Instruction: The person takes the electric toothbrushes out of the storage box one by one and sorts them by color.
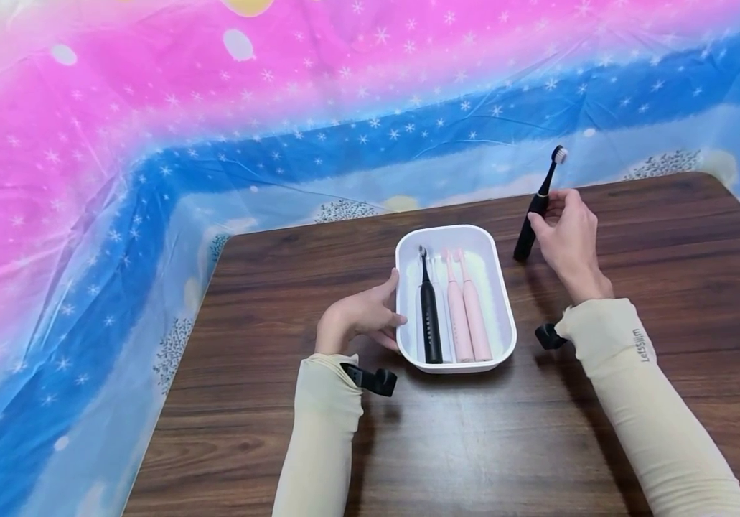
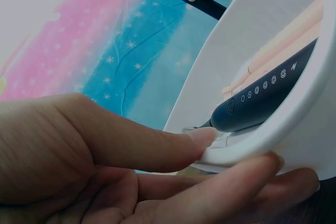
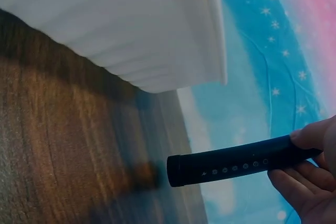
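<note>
Between my right thumb and fingers I pinch a black electric toothbrush [image 1: 531,222], its bristle head up and its handle's base apart from the tabletop. That right hand [image 1: 570,233] is beyond the container's right side. My left hand [image 1: 370,312] grips the left wall of a white plastic container [image 1: 502,309], the thumb [image 2: 157,148] at the rim and the fingers outside. Inside lie another black electric toothbrush [image 1: 431,323], a mostly hidden white one [image 1: 445,330] and two pink ones [image 1: 459,323], heads pointing away from me. In the right wrist view, the held toothbrush [image 3: 231,163] shows its row of icons.
The container stands on a dark wood-grain table [image 1: 247,416]. Behind the table and along its left side hangs a pink and blue patterned cloth [image 1: 318,93]. Black wrist straps with small mounts [image 1: 376,380] sit over both cream sleeves [image 1: 324,438].
</note>
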`<state>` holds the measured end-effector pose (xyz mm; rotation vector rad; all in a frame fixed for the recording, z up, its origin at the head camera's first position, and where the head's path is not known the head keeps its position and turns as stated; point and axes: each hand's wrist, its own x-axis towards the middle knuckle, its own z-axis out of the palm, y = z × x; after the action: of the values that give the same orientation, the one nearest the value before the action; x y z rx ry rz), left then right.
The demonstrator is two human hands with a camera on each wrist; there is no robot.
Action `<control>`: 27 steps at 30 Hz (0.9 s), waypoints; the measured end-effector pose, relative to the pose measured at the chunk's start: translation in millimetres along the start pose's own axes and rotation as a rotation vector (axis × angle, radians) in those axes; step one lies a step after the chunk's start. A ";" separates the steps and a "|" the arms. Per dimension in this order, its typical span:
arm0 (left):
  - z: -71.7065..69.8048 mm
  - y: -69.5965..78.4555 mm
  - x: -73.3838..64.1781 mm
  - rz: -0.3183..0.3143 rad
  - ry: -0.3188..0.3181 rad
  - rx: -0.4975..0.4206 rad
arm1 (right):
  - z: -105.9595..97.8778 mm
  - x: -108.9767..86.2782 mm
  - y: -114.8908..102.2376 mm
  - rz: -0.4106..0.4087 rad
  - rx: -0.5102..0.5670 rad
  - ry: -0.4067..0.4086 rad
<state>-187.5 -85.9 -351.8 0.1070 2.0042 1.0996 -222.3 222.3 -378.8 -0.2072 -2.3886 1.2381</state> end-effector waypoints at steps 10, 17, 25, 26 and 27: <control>-0.8 -1.4 2.0 0.002 -0.001 0.014 | 8.9 -2.1 2.0 -0.020 0.002 -0.001; 0.3 0.8 1.0 0.005 0.006 0.004 | 11.0 -0.6 4.4 -0.065 0.011 -0.001; 0.9 2.6 0.5 -0.013 0.012 0.009 | 7.2 -1.2 3.3 -0.049 -0.015 -0.040; 1.1 2.5 0.5 -0.015 0.014 0.008 | 7.5 -1.3 3.6 -0.051 -0.020 -0.041; 1.4 2.5 0.4 -0.017 0.013 0.008 | 7.6 -1.6 3.9 -0.052 -0.025 -0.041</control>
<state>-187.6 -83.3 -350.6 0.0872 2.0183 1.0843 -224.5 218.4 -386.3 -0.1275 -2.4296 1.1997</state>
